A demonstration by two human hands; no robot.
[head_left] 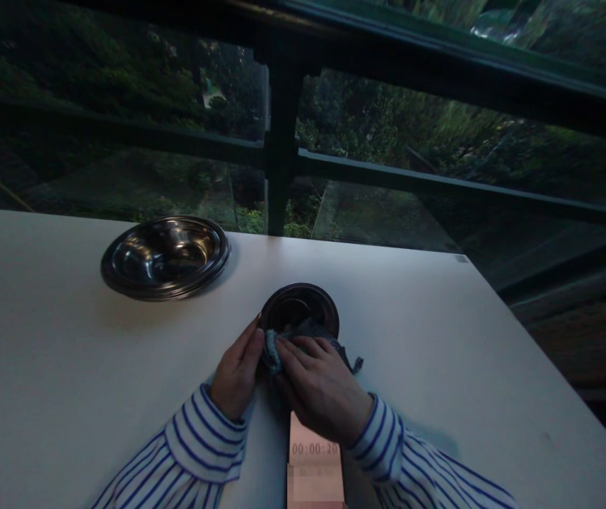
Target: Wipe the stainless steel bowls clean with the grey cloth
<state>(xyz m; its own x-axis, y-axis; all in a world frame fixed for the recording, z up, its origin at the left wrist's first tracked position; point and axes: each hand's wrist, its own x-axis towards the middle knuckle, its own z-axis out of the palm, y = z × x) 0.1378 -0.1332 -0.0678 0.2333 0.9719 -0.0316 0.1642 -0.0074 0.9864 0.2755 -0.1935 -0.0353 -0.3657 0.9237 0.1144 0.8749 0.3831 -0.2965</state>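
A small dark metal bowl (298,293) is tilted up at the middle of the white table. My left hand (237,369) grips its left edge, thumb towards me and fingers behind the rim. With my right hand (319,380) I press a grey-blue cloth (272,351) against the near side of the bowl. The cloth bunches over the rim and one corner sticks out to the right. Part of the bowl's inside is hidden by the cloth and my fingers.
A stack of wide shiny metal bowls (166,258) stands at the back left of the white table (175,353). Close to me lies a phone (316,452) showing a timer. Beyond the table's far edge runs a dark window frame (280,141) with trees behind it.
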